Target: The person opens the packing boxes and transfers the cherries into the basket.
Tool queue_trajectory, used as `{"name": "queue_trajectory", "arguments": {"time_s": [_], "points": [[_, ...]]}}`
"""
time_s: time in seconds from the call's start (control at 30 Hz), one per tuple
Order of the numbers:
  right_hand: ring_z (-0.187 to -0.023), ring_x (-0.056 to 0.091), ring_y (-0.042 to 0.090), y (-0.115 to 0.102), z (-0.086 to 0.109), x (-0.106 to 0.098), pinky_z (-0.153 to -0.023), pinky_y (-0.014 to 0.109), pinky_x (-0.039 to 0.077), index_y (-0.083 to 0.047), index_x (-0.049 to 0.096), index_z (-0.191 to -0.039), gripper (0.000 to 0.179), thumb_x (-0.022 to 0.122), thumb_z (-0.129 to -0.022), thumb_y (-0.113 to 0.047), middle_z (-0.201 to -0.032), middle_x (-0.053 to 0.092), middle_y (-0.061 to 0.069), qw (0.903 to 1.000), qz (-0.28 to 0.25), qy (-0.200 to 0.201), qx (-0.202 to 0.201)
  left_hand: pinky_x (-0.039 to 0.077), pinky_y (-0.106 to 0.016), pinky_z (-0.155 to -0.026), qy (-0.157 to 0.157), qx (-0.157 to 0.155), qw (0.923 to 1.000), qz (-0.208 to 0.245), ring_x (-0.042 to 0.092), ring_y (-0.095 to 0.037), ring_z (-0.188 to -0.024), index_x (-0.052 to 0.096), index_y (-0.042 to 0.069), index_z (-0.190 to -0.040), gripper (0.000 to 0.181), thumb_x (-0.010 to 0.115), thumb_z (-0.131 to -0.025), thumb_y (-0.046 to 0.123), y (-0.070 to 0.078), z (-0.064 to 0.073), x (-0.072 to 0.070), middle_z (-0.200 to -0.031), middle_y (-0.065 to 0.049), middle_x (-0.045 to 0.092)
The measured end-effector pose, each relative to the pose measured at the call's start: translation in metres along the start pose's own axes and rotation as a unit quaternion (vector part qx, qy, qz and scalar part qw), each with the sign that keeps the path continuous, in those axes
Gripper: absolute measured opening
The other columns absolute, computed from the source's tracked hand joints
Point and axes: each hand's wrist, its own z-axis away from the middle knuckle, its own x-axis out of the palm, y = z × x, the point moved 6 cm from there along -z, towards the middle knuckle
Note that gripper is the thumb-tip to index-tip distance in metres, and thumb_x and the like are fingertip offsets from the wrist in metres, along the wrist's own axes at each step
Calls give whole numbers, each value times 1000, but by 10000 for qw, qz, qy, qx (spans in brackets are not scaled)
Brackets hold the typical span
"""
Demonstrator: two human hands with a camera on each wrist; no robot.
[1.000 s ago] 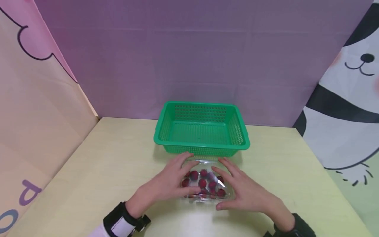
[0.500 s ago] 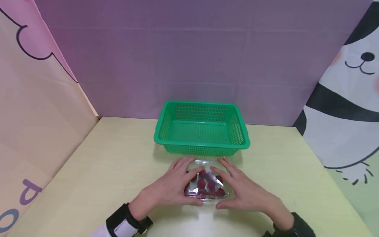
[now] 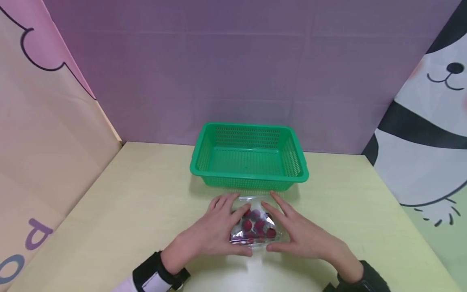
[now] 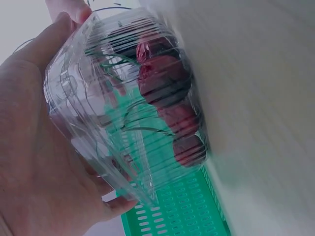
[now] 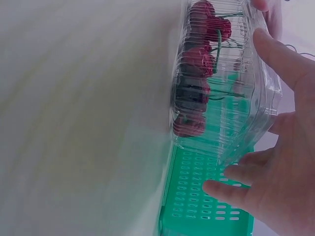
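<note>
A clear plastic clamshell box of cherries (image 3: 258, 224) stands on the table, dark red fruit with green stems showing through its ribbed wall. My left hand (image 3: 220, 229) holds the box's left side, thumb along the near edge and fingers toward the far edge. On the right side my right hand (image 3: 297, 231) spans the box with spread, bent fingers. In the right wrist view, the thumb (image 5: 275, 51) lies at the lid rim and some fingertips (image 5: 216, 189) stick out past the far end. The hands cover the box's sides in the head view.
Just behind the box, a green plastic basket (image 3: 248, 177) with slotted walls stands on the pale table (image 3: 146, 194). A purple cloth (image 3: 244, 61) hangs at the back. Printed panels flank the table, with a panda (image 3: 419, 162) on the right one.
My left hand has moved right and closed in on the box's left side. The box has shifted very slightly. My right hand has stayed nearly in place.
</note>
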Motion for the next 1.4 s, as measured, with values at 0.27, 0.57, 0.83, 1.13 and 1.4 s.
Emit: {"name": "queue_trajectory", "arguments": {"time_s": [0.27,0.57,0.83,1.13,1.4], "points": [[-139,32,35,0,3,0,-101,43,39,-23,21,-158,90,62,-88,-61,-161,-5,6,10000,13,-41,22,22,-50,-108,18,-21,9994,-354,31,-35,-137,41,16,-149,99,47,-78,84,6,-2,-2,-149,-21,31],[-138,32,33,7,4,6,-101,41,39,-22,-1,-159,101,57,-89,-64,-160,-11,5,9962,-547,-327,592,32,-53,-100,37,-195,9971,-730,39,-36,-130,40,19,-150,93,41,-82,82,9,-2,-5,-147,-20,35],[-144,17,29,8,-1,9,-109,39,24,-20,-8,-158,106,62,-89,-59,-159,-8,6,9909,-1123,-444,590,38,-53,-93,195,-362,9961,-776,47,-37,-124,42,20,-149,89,46,-82,79,13,-3,-7,-144,-19,40],[-143,20,36,10,3,10,-107,46,26,-13,-8,-158,106,65,-91,-49,-159,-1,14,9790,-1950,-272,531,43,-52,-85,266,-444,9946,-896,52,-38,-118,47,24,-146,83,42,-84,78,20,-3,-8,-139,-19,46],[-146,7,32,10,4,10,-110,44,16,-13,-8,-158,104,69,-92,-34,-159,-5,9,9705,-2310,-345,600,43,-52,-83,207,-596,9933,-965,52,-37,-116,46,24,-146,84,43,-83,79,24,-4,-7,-137,-19,46]]}}
